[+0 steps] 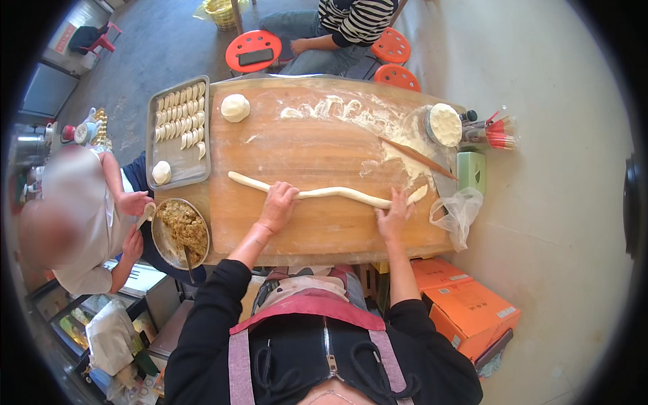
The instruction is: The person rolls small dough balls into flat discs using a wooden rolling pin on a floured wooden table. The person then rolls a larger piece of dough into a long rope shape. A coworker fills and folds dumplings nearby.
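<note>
A long, slightly wavy rope of white dough (pixel 336 191) lies across the wooden board (pixel 314 230) in front of me. My left hand (pixel 278 206) curls over it left of the middle. Near the rope's right end, my right hand (pixel 394 216) has its fingers over the dough and its thumb on the near side. Both rope ends stick out past my hands. At the board's far left rests a dough ball (pixel 235 108). A tapered wooden rolling pin (pixel 419 158) lies slanted at the right, partly on scattered flour (pixel 349 110).
A tray (pixel 174 181) of dumplings (pixel 179 114) and a bowl of filling (pixel 179 223) stand left. Beside them a co-worker's hands (pixel 133 223) hold a wrapper and spreader. Right are a flour bowl (pixel 445 125), green box (pixel 471 171) and plastic bag (pixel 459 212). Another person sits opposite.
</note>
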A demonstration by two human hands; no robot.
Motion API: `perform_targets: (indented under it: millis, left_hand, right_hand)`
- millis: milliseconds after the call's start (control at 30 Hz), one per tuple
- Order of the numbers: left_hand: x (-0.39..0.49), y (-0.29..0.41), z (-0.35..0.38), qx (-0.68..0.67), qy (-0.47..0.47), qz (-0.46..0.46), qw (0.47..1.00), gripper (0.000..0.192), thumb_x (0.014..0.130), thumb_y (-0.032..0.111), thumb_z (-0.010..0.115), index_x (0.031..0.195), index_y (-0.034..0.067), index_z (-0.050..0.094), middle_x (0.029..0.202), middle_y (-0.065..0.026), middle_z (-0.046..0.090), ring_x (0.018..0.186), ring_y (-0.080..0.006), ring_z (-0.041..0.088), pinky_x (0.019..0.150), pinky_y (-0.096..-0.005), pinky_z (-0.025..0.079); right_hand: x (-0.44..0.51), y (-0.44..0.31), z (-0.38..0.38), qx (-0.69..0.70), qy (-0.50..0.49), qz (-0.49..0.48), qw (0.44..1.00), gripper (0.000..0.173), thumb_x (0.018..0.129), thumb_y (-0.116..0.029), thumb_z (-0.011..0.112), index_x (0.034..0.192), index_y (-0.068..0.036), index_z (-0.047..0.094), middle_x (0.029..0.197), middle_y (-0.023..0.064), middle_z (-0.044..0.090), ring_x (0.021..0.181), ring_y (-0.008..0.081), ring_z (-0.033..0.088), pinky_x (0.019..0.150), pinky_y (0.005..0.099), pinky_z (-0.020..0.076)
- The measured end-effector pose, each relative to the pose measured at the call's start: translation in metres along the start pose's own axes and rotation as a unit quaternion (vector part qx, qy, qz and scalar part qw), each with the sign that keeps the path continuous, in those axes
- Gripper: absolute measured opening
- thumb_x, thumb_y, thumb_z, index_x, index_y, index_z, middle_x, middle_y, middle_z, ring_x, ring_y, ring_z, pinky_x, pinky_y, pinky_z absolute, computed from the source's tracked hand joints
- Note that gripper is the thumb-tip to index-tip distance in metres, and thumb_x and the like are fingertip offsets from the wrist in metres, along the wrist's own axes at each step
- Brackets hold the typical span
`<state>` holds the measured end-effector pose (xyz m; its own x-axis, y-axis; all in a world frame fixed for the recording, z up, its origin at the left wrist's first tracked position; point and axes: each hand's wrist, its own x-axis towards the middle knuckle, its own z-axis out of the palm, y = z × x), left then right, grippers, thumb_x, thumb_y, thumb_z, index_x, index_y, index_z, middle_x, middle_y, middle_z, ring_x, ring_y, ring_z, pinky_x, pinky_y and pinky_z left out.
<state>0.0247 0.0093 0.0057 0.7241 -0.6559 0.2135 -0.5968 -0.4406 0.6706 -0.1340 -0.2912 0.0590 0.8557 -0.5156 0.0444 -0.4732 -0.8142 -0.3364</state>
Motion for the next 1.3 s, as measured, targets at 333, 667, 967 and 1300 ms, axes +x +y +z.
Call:
perform_targets:
  millis: [333,667,967,1300]
  left_hand:
    - [0.053,-0.002,-0.045,0.088,-0.037,-0.077,0.992,0.024,0.09,0.014,0.074,0.11,0.004,0.068,0.117,-0.0188,0.068,0.108,-0.0378,0.064,0.094,-0.0484,0.051]
    - [-0.079,0.087,0.037,0.088,-0.186,-0.013,0.978,0.089,0.092,0.042,0.07,0.16,-0.003,0.034,0.168,-0.0226,0.032,0.159,-0.0352,0.026,0.13,-0.0506,0.016]
    - [0.08,0.034,0.054,0.195,-0.014,-0.049,0.979,0.07,0.1,0.029,0.063,0.161,0.005,0.036,0.168,-0.0184,0.035,0.156,-0.038,0.03,0.126,-0.0594,0.023]
    - [0.032,0.02,0.046,0.244,-0.03,-0.152,0.957,0.077,0.098,0.023,0.066,0.162,-0.003,0.03,0.169,-0.0233,0.03,0.159,-0.0399,0.022,0.129,-0.0565,0.015]
  right_hand:
    - [0.026,-0.063,0.047,0.132,-0.033,-0.068,0.988,0.047,0.084,-0.018,0.079,0.128,-0.004,0.065,0.134,0.0164,0.064,0.129,0.0355,0.056,0.113,0.0489,0.0417]
    - [-0.116,-0.062,0.05,0.092,-0.205,-0.106,0.969,0.071,0.097,-0.021,0.062,0.161,-0.002,0.036,0.168,0.0218,0.033,0.159,0.0376,0.025,0.129,0.0576,0.0129]
    - [0.042,-0.053,0.069,0.026,0.02,-0.104,0.994,0.067,0.101,-0.022,0.059,0.161,-0.003,0.035,0.169,0.0212,0.031,0.159,0.0398,0.023,0.129,0.0598,0.0138]
    - [-0.005,-0.042,0.055,-0.024,-0.033,0.002,0.999,0.068,0.102,-0.022,0.056,0.162,-0.001,0.032,0.171,0.0205,0.026,0.16,0.0399,0.02,0.13,0.0577,0.0109]
